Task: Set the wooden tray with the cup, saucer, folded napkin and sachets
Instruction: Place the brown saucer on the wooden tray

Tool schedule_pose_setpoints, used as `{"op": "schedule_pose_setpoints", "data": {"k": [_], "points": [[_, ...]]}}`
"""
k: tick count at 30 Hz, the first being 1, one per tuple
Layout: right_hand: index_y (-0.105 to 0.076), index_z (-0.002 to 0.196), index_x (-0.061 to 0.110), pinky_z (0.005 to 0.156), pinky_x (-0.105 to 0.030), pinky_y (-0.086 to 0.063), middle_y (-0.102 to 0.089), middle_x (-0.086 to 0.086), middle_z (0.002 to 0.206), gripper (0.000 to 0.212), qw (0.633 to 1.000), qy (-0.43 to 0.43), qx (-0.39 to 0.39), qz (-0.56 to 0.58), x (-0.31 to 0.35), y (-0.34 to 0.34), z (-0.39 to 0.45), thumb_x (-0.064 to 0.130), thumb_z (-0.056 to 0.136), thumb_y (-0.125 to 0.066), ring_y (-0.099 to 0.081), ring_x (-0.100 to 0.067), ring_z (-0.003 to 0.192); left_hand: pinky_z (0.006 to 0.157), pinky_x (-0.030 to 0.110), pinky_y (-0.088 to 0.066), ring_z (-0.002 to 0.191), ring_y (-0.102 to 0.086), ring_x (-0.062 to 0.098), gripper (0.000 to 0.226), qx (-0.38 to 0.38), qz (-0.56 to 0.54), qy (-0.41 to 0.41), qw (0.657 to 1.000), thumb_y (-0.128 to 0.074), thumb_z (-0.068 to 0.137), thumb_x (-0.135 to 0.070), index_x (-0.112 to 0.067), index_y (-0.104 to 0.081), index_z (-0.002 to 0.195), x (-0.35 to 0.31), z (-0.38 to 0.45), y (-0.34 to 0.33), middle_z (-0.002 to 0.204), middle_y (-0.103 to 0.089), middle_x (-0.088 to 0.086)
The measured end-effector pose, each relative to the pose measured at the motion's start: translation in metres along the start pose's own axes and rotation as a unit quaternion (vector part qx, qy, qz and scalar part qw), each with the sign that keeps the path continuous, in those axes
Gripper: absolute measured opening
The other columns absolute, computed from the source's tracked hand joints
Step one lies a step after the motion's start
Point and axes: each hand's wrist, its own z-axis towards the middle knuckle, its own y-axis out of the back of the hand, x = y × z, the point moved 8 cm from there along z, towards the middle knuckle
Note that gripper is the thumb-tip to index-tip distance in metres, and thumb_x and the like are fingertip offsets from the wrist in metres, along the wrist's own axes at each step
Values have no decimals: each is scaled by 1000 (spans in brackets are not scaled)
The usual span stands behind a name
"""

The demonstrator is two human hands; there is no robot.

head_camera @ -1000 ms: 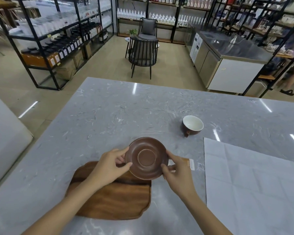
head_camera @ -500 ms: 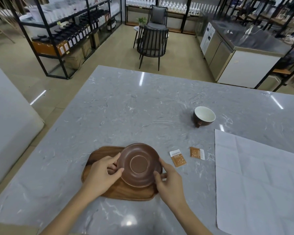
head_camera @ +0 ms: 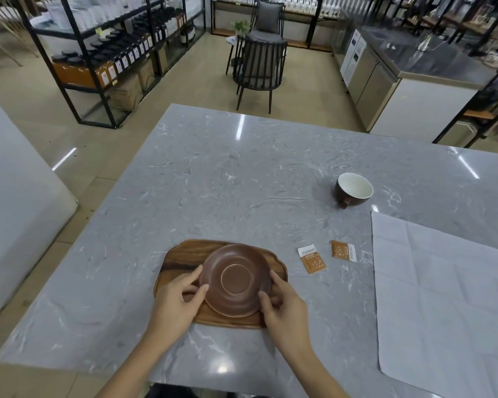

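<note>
A polished grey marble-look table (head_camera: 213, 179) fills the frame, glossy with streaks of reflected light. At lower centre, a dark wooden tray (head_camera: 181, 254) shows smooth, visible grain. On it a matt brown ceramic saucer (head_camera: 236, 278). Right of centre, two printed paper sachets (head_camera: 312, 259); a creased white cloth napkin (head_camera: 443, 305); a cup (head_camera: 354, 189), glossy white inside.

Both bare forearms reach in from the near edge of the desk and converge toward its near middle. The left hand (head_camera: 176, 304) lies palm down with its fingers curled, thumb and fingertips closed on the left rim of the saucer (head_camera: 236, 280). The right hand (head_camera: 283, 310) mirrors it, thumb on the near right rim and fingers curled along the right side. Both wrists are nearly straight, and the hands sit level with each other, the saucer between them.
</note>
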Motion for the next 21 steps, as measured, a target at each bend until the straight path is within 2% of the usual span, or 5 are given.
{"op": "schedule_pose_setpoints", "data": {"k": [2,6,13,17,21], "points": [[-58,143,19,67,-3,-46,-73,4,82,51,1000,-2,-6,2,1,-1,-1,12,93,-71,-68,0,83,79,6,-53,96,-65,-13,54,7,-14,7,1000,-72,92,-19,-22,-54,143,4,1,0,103,-70,-20],[-58,143,17,67,-2,-45,-73,-1,81,52,1000,-7,-17,12,2,-2,-1,11,94,-71,-68,2,83,88,24,-59,99,-69,-3,53,15,-28,19,999,-70,94,-24,-27,-53,144,10,4,1,102,-75,-15],[-59,142,19,65,-3,-46,-73,-1,82,51,999,-9,-28,24,-1,-4,-2,10,93,-72,-69,-1,80,86,23,-59,97,-70,-3,54,19,-50,23,998,-72,92,-25,-32,-53,143,19,9,-1,102,-76,-15],[-60,142,20,67,-5,-48,-75,1,81,51,1000,-5,-19,19,-5,-3,1,11,93,-72,-70,-1,80,79,11,-57,98,-72,0,55,31,-88,32,995,-78,87,-24,-36,-58,138,25,9,-2,101,-76,-22],[-60,142,23,69,-6,-49,-75,3,76,52,999,-11,-19,25,-9,-2,4,13,93,-73,-71,0,78,79,11,-57,99,-73,2,55,30,-121,34,992,-81,84,-25,-41,-61,133,26,10,-1,105,-77,-19]]}}
